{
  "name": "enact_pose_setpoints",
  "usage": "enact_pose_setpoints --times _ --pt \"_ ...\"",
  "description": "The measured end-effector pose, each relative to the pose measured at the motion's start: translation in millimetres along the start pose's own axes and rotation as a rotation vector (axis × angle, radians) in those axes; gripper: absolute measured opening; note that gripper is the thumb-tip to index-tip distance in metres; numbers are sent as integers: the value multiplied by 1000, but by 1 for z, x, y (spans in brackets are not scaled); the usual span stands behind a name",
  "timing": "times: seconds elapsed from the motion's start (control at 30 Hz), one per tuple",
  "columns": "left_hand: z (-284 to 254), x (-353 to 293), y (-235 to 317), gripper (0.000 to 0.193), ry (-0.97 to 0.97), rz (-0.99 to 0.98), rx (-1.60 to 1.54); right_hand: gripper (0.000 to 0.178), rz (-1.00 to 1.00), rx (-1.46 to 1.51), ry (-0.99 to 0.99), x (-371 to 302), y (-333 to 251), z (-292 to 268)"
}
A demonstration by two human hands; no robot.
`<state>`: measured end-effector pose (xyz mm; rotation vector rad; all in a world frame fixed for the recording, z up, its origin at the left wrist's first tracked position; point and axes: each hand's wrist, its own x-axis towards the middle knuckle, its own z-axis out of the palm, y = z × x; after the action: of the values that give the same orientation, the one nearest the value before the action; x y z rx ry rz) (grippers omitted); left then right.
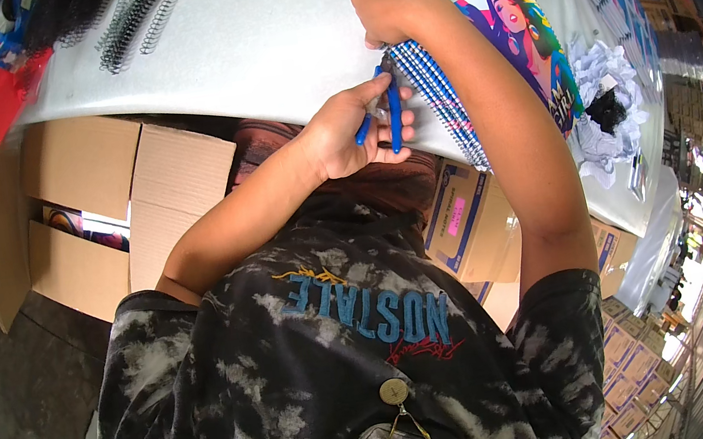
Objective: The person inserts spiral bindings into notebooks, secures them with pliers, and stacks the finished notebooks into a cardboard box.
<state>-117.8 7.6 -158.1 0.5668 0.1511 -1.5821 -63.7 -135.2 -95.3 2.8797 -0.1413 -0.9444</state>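
Blue-handled pliers sit gripped in my left hand, jaws at the spiral-bound notebook stack under my right hand.

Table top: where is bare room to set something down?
The table is bare between the black wire coils and the left hand. It is crowded around the spiral notebook under the right hand, and by the crumpled paper.

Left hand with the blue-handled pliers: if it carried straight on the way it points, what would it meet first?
Most likely the spiral binding of the notebook, where the pliers in the left hand already point; the right hand lies just beyond.
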Motion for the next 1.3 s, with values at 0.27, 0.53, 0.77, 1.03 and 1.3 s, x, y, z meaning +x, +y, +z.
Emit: enact_pose_setpoints --times 0.27,0.53,0.77,1.03,1.3 --pt "-30 6 -5 47 -293 1 -40 20 -9 35 -59 4 2 -3" --pt "2 -5 10 51 2 40 264 19 8 92 -95 11 4 0" --pt "5 -16 4 55 79 30 328 12 -46 106 -11 5 5 -1" --pt "5 -11 15 59 10 21 489 19 -44 125 -25 9 8 -1" --pt "0 -4 14 54 98 38 423 19 -30 200 -68 4 9 -8"
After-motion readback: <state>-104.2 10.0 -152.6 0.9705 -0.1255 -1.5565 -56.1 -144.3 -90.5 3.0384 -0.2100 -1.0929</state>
